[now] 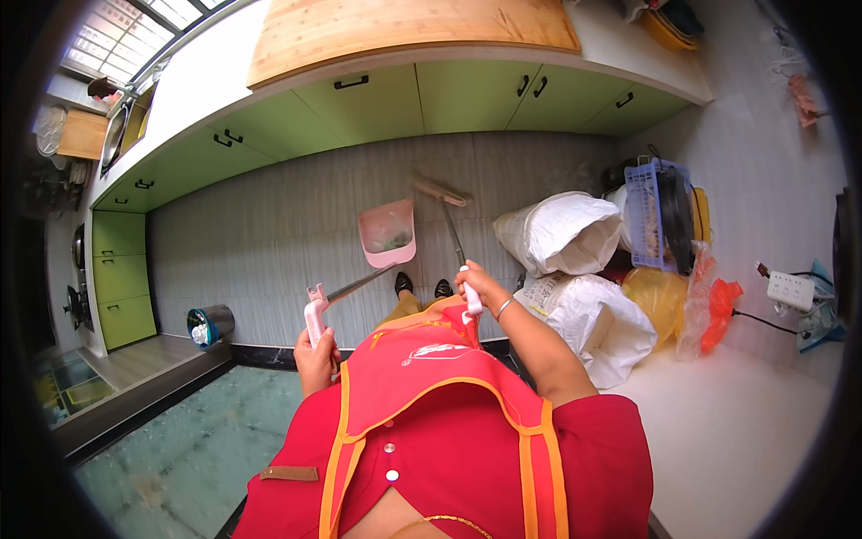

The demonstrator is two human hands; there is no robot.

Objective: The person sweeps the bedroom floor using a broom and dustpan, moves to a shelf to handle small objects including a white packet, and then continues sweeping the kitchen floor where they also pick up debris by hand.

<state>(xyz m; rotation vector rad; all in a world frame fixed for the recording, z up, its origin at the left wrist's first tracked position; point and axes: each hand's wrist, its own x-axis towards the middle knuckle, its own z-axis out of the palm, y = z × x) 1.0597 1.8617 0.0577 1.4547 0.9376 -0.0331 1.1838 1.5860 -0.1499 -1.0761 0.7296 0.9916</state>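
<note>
My left hand (317, 361) is closed round the pink handle of a long-handled dustpan (410, 252). Its pink pan lies on the grey floor ahead of my feet, with some dark greyish debris inside. In my right hand (483, 286) is the pale handle of a broom (455, 226), fingers wrapped round it. The broom's light-brown head rests near the floor, to the right of the pan and a little farther off; it looks slightly blurred. Head and pan are apart.
White woven sacks (575, 235) stand at the right, beside a purple crate (645, 211) and yellow and red plastic bags (655, 301). Green cabinets (359, 108) line the far side under a counter with a wooden board (404, 27). A small bin (215, 325) stands at left.
</note>
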